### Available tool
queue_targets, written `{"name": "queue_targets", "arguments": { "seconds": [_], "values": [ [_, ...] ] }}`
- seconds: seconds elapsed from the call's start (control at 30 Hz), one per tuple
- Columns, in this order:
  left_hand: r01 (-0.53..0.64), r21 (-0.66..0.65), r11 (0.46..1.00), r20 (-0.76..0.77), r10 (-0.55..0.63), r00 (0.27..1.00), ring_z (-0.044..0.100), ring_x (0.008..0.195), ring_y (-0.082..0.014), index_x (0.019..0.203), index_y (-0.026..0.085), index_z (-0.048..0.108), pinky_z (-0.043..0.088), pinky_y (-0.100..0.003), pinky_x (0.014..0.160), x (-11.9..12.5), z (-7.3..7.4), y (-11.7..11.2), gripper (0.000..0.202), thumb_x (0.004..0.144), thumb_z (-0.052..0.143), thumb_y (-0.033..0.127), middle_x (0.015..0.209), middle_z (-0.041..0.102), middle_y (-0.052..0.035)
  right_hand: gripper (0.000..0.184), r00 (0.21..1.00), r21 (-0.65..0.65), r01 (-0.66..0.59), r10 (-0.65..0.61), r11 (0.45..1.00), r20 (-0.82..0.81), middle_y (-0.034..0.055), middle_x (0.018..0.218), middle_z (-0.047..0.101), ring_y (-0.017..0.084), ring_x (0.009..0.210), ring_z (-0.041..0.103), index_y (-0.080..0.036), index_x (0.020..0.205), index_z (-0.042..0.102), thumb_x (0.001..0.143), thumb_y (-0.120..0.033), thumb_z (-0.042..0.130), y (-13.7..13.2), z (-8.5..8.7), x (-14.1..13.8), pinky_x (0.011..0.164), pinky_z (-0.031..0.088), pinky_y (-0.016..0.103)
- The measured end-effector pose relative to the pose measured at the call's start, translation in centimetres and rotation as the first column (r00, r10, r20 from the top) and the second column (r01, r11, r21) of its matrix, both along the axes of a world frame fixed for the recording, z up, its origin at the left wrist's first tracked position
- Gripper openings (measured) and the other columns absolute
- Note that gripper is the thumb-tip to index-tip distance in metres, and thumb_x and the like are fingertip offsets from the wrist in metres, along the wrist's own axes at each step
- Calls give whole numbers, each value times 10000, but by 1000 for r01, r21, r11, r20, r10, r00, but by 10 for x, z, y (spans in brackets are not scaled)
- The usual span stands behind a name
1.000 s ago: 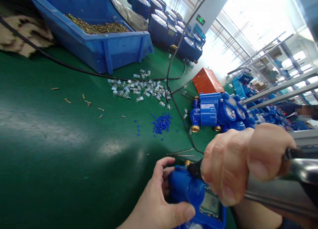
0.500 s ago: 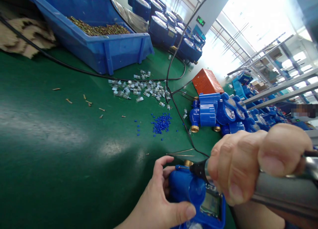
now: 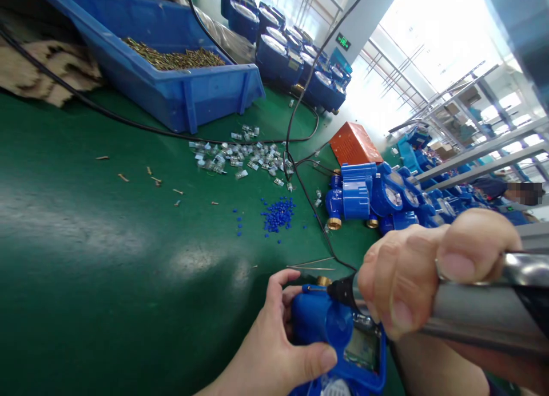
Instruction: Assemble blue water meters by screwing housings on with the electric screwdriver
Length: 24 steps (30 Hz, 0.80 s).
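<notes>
Grey metal fills the right hand (image 3: 412, 278), closed around a driver (image 3: 476, 307) angled at the edge of the blue meter (image 3: 313, 316) on the green table (image 3: 128, 287); the left hand (image 3: 274, 347) cups its rounded side. Seemingly a screw-driving step, calling for steady alignment. Beyond lie blue beads (image 3: 279, 216), clear plastic pieces (image 3: 238, 157), and brassy screws (image 3: 175, 58) in a ribbed bin (image 3: 214, 95).

1 blue meter (image 3: 311, 319), display (image 3: 363, 349) showing; 1 grey driver (image 3: 476, 310) sideways, bit (image 3: 318, 289) at meter's edge.
</notes>
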<state>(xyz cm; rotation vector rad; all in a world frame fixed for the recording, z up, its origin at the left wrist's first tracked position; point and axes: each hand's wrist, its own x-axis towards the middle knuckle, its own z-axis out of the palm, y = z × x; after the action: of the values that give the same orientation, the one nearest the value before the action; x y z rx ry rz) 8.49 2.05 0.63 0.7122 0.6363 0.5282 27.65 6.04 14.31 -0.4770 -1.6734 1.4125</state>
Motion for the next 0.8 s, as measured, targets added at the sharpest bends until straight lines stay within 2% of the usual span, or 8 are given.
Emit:
{"name": "queue_targets", "arguments": {
  "seconds": [0.17,0.33,0.47,0.57,0.8],
  "values": [
    [-6,8,1000,28,5,1000,611,1081,-287,1245,295,307,487,-402,878,0,1,1,945,559,891,581,1280,556,-104,279,999,4,37,-37,999,10,96,861,749,259,728,732,-288,1219,591,1002,-302,417,0,0,-1,606,626,405],
    [-5,15,1000,-3,5,1000,602,1105,-312,1256,290,296,489,-433,893,0,1,1,985,537,876,633,1301,540,-121,289,999,18,13,-14,1000,29,99,918,754,266,748,732,-318,1238,582,1004,-286,415,0,1,-3,609,625,418],
    [-12,36,999,-37,14,999,604,1068,-301,1262,288,292,493,-438,881,0,-1,-1,996,533,869,647,1290,542,-119,267,998,0,64,-64,998,9,89,870,750,261,725,731,-294,1212,592,1009,-299,418,-2,-2,-2,603,624,411],
    [-5,33,999,-29,6,1000,603,1065,-296,1258,290,294,496,-431,877,0,-1,-1,985,539,862,653,1295,539,-118,265,998,-11,63,-63,998,28,68,872,754,248,720,733,-317,1212,589,1005,-324,423,-3,-4,-1,604,625,396],
    [3,37,999,-32,-2,999,596,1089,-301,1254,284,301,484,-428,902,0,0,0,987,534,864,654,1290,542,-122,234,991,-18,116,-115,993,67,51,890,757,242,711,735,-332,1196,594,1003,-342,463,-8,1,-2,607,623,391]
  ]
}}
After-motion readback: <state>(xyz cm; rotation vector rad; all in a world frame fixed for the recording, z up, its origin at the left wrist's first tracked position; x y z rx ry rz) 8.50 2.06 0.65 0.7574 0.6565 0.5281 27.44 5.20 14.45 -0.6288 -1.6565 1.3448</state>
